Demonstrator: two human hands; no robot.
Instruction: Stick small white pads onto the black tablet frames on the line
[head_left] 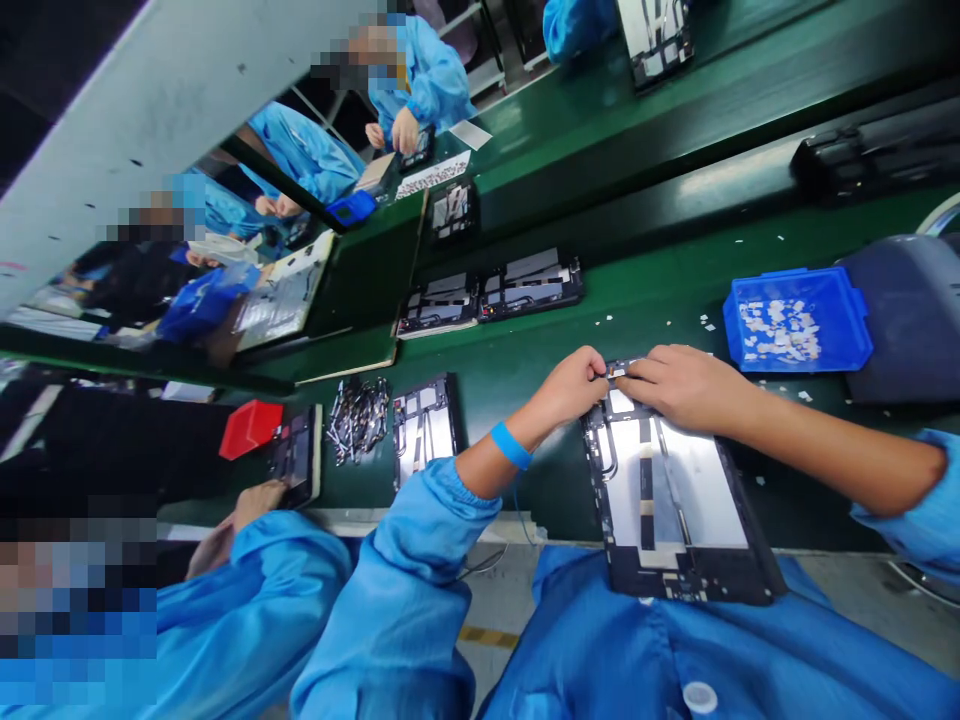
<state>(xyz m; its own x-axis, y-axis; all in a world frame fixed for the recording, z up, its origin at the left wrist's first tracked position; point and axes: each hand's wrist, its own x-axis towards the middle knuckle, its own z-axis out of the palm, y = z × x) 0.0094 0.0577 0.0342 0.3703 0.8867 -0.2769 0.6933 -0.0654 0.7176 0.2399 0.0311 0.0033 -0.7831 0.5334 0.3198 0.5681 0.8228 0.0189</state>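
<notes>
An opened tablet chassis (679, 495) with silver inner plates lies half on the green bench edge, half over my lap. My left hand (574, 385) and my right hand (679, 385) meet at its far top edge. Fingers of both hands pinch a small part (616, 372) there, too small to make out. A blue strap (511, 445) circles my left wrist.
A blue tray (796, 320) of small white pieces sits right of my hands beside a grey machine (911, 315). More open chassis (491, 295) lie on the belt beyond. A pile of metal clips (358, 415) and another chassis (424, 425) lie left, near a co-worker's hand (259, 500).
</notes>
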